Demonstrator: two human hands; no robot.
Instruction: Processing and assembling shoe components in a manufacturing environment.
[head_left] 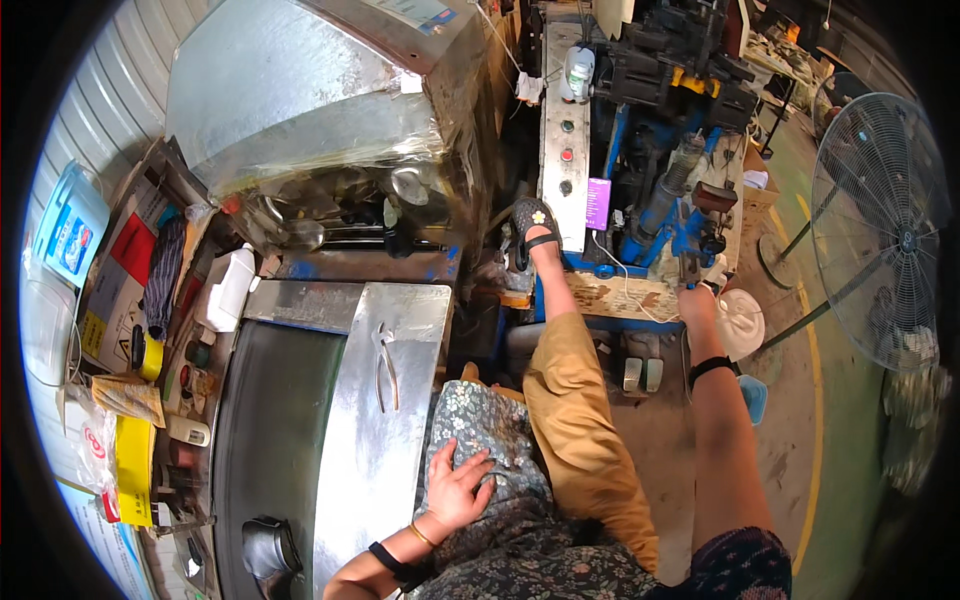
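My left hand lies on the dark floral apron over my lap, its fingers spread and nothing in them. Stretched far forward, my right hand is at the front of the blue and black machine. Its fingers look curled there, but what they hold, if anything, is hidden. A pair of pliers rests on the bare metal plate left of my lap. One of my feet, in a dark shoe with a flower, is up against the machine's pale control panel.
A dark conveyor belt runs beside the plate; a black shoe sits on it. Bottles and boxes crowd a shelf at left. A large fan stands at right. Pedals are below the machine, beside a white container.
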